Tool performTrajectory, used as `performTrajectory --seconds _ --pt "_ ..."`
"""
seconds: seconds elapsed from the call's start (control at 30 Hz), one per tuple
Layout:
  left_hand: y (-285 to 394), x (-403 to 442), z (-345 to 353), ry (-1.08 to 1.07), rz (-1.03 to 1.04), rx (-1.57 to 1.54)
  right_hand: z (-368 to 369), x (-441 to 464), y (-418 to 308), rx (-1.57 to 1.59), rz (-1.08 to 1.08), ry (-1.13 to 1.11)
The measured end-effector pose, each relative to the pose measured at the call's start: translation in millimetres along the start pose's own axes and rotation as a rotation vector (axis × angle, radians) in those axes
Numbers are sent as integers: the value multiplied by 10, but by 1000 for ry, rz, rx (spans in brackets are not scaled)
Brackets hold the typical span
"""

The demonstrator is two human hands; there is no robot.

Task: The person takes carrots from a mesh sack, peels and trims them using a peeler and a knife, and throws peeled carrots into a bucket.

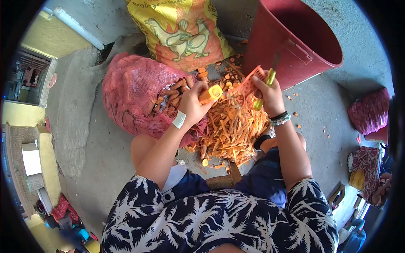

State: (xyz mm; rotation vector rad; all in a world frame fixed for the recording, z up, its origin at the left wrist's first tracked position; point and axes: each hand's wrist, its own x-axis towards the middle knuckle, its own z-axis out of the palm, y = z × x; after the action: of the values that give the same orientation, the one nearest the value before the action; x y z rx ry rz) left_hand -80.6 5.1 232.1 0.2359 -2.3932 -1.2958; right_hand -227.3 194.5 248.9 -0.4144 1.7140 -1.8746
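Note:
My left hand [195, 105] is wrapped round a peeled orange carrot [211, 94], its cut end facing right. In my right hand [270, 95] is a knife with a yellow-green handle [271, 78]; its thin blade points up in front of the red bin. An orange-red perforated plastic piece [249, 81] is also at the fingers of that hand; its exact kind I cannot make out. Below both hands lies a heap of carrot peelings [234, 130]. Beside my left hand, unpeeled carrots [172, 95] show in the mouth of a red mesh sack [126, 92].
A tall red bin [270, 46] stands at the back right, near a yellow sack with printed chickens [181, 36]. Cut carrot pieces [203, 72] lie on the concrete floor. A purple-red sack [369, 111] is at the far right. My knees flank the peelings.

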Motion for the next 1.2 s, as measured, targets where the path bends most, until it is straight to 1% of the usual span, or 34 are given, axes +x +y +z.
performTrajectory --seconds 0.07,0.13,0.2,0.23,0.3,0.33,0.43,0.47,0.5,0.53,0.6,0.63,0.67,0.7,0.73,0.77,0.8,0.83,0.87,0.9,0.93,0.97,1.0,1.03,1.07,1.1,1.13,1.2 --pt "14 -13 48 23 -15 22 45 -7 14 218 -78 113" --pt "25 -6 91 41 -21 43 139 -18 18 235 -115 137" --pt "5 -1 143 36 -41 174 280 -72 14 228 -150 173" --pt "20 1 159 33 -40 175 346 -103 -8 148 -124 202" --pt "54 0 176 7 -106 231 439 -110 20 117 -154 257" --pt "61 3 182 3 -106 231 442 -85 39 81 -168 293" --pt "35 14 224 10 -125 283 337 123 138 -145 -224 400" --pt "-38 26 262 1 -172 318 320 159 162 -144 -226 396" --pt "-39 45 268 -9 -218 355 291 199 205 -233 -250 408" --pt "-35 44 277 -10 -219 357 270 232 253 -321 -272 422" --pt "-3 49 318 -31 -253 377 225 278 307 -326 -275 454" --pt "-52 60 333 -82 -303 361 203 291 305 -372 -269 455" --pt "-63 43 325 -81 -304 360 187 311 312 -415 -262 455" --pt "-43 24 303 -114 -265 197 149 357 379 -381 -299 461" --pt "-30 7 284 -147 -225 35 55 348 290 -660 -355 543" --pt "-34 -3 249 -182 -184 -50 -143 429 359 -663 -325 596" --pt "-38 -8 199 -192 -180 -43 -226 465 347 -658 -293 657" --pt "-39 -20 151 -148 -256 -33 -269 449 376 -653 -291 661" --pt "-48 -22 112 -91 -333 -29 -320 446 386 -718 -304 573" --pt "-194 -19 100 -84 -335 2 -309 412 331 -782 -317 481" --pt "-290 -13 97 -77 -340 4 -205 331 269 -821 -209 351" --pt "-384 0 99 -36 -332 -9 -61 237 280 -691 -178 180" --pt "-427 15 102 3 -323 -23 64 188 362 -751 16 -12" --pt "-393 33 84 12 -301 13 240 -22 221 -941 -91 -177" --pt "-387 41 82 13 -302 13 309 -102 378 -897 -139 -304" --pt "-382 47 78 36 -270 52 407 -198 363 -961 -148 -291" --pt "-375 43 74 56 -238 91 441 -213 372 -958 -148 -292" --pt "-351 42 71 64 -228 118 469 -222 393 -893 -271 -307"
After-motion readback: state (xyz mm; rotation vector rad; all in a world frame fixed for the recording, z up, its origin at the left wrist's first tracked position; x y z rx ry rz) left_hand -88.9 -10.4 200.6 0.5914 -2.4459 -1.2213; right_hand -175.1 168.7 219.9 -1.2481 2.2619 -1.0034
